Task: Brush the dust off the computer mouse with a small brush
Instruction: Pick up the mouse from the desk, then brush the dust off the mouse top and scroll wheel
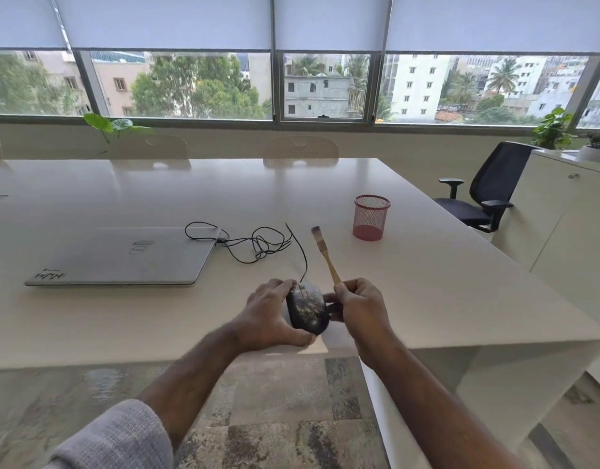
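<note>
Cupping the mouse [307, 311], the left hand [270, 319] faces the right hand [358, 307] clasping the brush [326, 255].

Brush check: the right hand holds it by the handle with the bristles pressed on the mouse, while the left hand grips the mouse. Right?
Not quite. In the head view the right hand holds the brush by its handle, but the bristles point up and away, clear of the mouse. The left hand does grip the mouse.
</note>
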A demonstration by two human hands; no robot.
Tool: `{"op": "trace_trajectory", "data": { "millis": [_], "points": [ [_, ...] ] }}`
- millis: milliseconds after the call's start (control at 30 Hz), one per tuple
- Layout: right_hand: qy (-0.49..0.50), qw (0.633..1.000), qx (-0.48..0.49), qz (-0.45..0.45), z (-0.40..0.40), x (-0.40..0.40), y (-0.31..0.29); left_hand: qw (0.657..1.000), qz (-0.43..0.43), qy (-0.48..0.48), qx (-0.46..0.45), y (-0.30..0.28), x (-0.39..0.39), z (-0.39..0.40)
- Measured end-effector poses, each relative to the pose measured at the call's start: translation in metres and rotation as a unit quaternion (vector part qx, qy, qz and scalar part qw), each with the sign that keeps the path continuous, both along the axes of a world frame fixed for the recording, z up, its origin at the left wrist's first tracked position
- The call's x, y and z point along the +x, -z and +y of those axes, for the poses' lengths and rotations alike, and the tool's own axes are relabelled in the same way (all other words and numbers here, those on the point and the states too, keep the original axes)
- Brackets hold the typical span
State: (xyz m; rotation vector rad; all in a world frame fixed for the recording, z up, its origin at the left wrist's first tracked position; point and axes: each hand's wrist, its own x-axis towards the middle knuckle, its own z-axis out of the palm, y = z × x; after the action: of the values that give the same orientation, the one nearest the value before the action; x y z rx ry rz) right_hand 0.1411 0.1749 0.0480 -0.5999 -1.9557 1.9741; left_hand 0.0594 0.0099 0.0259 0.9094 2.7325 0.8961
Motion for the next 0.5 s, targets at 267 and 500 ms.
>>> {"op": "trace_trajectory", "data": {
  "millis": [267,500],
  "points": [
    [-0.001,0.999,-0.027,0.031,-0.009,0.027,-0.003,0.998,0.027,-0.011,0.061,0.000,0.030,-0.010],
    [-0.025,0.999,-0.023,0.032,-0.016,0.043,0.004,0.996,-0.017,-0.009,0.086,-0.001,0.054,-0.024]
  ]
}}
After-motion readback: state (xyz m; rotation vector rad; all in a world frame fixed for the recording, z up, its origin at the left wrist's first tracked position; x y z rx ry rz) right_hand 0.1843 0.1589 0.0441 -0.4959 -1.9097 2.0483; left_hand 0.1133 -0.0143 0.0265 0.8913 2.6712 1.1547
